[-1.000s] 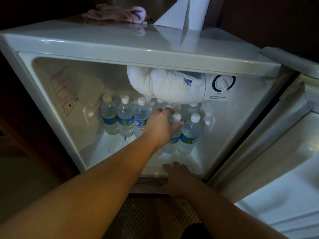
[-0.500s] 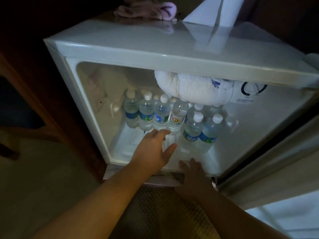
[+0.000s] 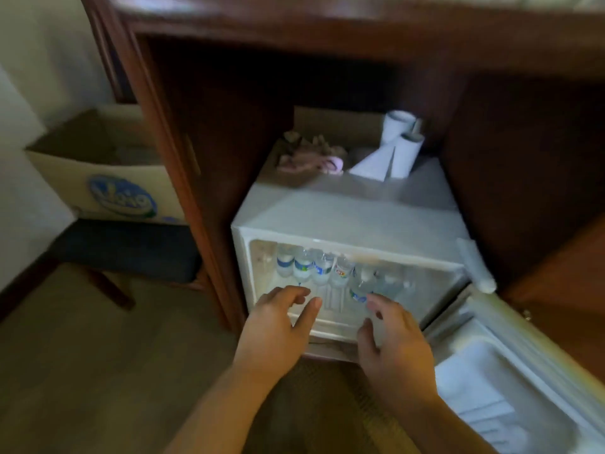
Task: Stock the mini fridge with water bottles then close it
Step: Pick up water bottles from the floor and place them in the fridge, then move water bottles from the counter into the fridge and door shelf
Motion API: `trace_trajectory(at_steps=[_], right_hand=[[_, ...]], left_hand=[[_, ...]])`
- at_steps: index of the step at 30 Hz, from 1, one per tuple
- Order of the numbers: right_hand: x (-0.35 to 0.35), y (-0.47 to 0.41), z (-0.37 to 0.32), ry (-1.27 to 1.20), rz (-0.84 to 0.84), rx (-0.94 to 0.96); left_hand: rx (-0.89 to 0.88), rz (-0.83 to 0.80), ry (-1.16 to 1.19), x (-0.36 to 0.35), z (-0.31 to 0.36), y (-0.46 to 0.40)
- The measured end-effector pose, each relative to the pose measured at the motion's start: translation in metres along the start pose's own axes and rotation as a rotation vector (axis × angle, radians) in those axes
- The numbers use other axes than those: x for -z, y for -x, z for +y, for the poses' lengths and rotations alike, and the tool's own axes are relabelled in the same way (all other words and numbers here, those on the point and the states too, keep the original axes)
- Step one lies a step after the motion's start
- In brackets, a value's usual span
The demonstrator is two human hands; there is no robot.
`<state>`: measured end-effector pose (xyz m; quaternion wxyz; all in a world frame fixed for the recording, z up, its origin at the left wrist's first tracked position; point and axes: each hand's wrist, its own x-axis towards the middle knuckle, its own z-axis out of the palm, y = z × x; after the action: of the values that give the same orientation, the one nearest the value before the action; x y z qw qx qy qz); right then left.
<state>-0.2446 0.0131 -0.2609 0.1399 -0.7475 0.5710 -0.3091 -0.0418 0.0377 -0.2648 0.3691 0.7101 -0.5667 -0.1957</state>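
Judging by the clear plastic water bottles [image 3: 322, 268] standing ranked inside the small white mini fridge [image 3: 347, 221], stocking looked done, both the left hand [image 3: 278, 326] and right hand [image 3: 397, 345] empty and loosely spread, its white door [image 3: 510, 371] unclosed.

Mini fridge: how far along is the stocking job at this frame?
Done: water bottles stand in rows inside the mini fridge. In hand: nothing; the left hand and right hand are open and empty at the fridge's front edge. Left: the fridge door is wide open and needs closing.
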Motion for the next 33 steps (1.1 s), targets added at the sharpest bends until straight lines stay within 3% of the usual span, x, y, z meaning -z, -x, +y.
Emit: trace_trajectory(at_steps=[4, 8, 16, 24, 33], right_hand=[[0.129, -0.014, -0.091, -0.051, 0.218, 0.131], [0.243, -0.041, -0.159, -0.029, 0.303, 0.205], [0.410, -0.127, -0.233, 0.097, 0.042, 0.070], [0.440, -0.181, -0.255, 0.234, -0.160, 0.146], [0.374, -0.274, -0.304, 0.179, -0.334, 0.084]], left_hand=[[-0.111, 0.042, 0.033, 0.102, 0.116, 0.010], [-0.212, 0.095, 0.020, 0.201, 0.229, 0.005], [-0.232, 0.114, -0.025, 0.328, 0.387, -0.044], [-0.104, 0.178, -0.084, 0.344, 0.411, -0.067], [-0.144, 0.125, -0.296, 0.382, 0.413, -0.148]])
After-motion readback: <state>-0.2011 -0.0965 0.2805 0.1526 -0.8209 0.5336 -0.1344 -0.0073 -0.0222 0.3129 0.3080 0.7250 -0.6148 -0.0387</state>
